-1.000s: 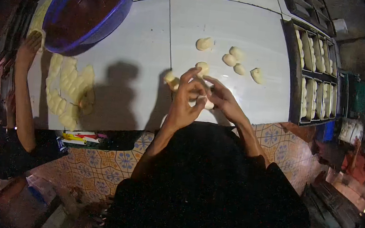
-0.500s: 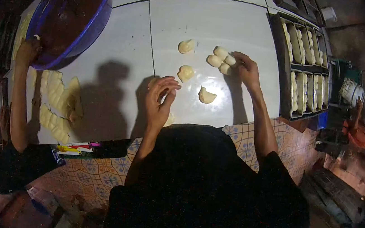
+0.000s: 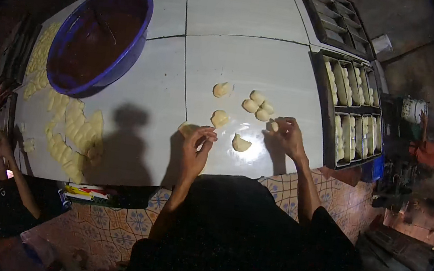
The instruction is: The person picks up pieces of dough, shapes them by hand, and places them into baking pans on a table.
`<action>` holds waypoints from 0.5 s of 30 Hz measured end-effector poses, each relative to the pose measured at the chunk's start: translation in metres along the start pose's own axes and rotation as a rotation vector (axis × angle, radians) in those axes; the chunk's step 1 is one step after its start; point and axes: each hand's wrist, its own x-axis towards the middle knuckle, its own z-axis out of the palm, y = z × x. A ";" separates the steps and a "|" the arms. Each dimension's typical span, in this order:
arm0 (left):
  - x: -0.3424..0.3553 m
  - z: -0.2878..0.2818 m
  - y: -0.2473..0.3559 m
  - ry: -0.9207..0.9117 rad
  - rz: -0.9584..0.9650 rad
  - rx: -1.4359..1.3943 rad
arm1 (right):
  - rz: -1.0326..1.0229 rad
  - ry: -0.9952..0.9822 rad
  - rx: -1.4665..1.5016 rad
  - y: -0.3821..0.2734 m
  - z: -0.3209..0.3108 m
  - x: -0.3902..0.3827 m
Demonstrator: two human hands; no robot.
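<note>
Above the white tiled table, my left hand [image 3: 197, 146] has loosely bent fingers, with a gap between thumb and forefinger. A pale dough lump [image 3: 187, 128] lies just past its knuckles, partly hidden. My right hand [image 3: 289, 140] pinches a small dough ball [image 3: 274, 126] at its fingertips. Close to that hand, several smooth dough balls [image 3: 251, 106] sit in a tight cluster. Between my hands lie a rough dough piece [image 3: 241, 143], a rounder lump [image 3: 219, 118] and another lump [image 3: 221, 89] farther off.
A purple basin [image 3: 140, 45] of brown filling stands far left, with flattened dough pieces [image 3: 75, 123] near it. Dark metal pans [image 3: 347, 111] of dough rolls line the right edge, with another divided pan [image 3: 340, 18] behind. A co-worker's hand [image 3: 3, 147] shows at left.
The view has tilted, so the table sits lower in the picture. My right hand has come nearer to me from beside the cluster, a dough ball at its fingertips. The co-worker's hand has left the basin.
</note>
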 end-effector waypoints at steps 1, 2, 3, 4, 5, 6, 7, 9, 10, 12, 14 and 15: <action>0.000 0.002 0.002 -0.058 -0.009 -0.006 | -0.173 -0.197 -0.308 -0.001 -0.001 0.001; -0.002 0.002 0.004 -0.109 -0.026 0.040 | -0.007 -0.131 -0.309 -0.006 -0.003 0.000; -0.003 0.003 0.006 -0.123 -0.023 0.056 | 0.163 -0.058 -0.305 -0.012 -0.005 0.003; -0.004 0.003 0.008 -0.135 -0.057 0.159 | 0.159 0.104 -0.475 -0.020 -0.006 0.005; -0.007 0.004 0.009 -0.143 -0.039 0.107 | 0.151 0.196 -0.505 -0.028 -0.008 0.012; -0.008 0.004 0.009 -0.121 -0.008 0.221 | 0.098 0.183 -0.669 -0.036 -0.006 0.019; -0.010 0.006 0.009 -0.106 0.053 0.260 | -0.039 0.222 -0.527 -0.045 0.001 0.027; -0.014 0.009 0.006 -0.140 0.075 0.307 | -0.226 0.174 -0.516 -0.056 0.018 0.039; -0.017 0.013 0.003 -0.155 0.077 0.366 | -0.249 -0.031 -0.567 -0.057 0.026 0.051; -0.024 0.018 -0.001 -0.209 0.146 0.418 | -0.289 0.046 -0.505 -0.054 0.039 0.057; -0.031 0.023 -0.004 -0.262 0.147 0.450 | -0.257 0.085 -0.319 -0.048 0.045 0.065; -0.034 0.026 -0.005 -0.270 0.072 0.426 | -0.176 0.074 -0.265 -0.043 0.043 0.070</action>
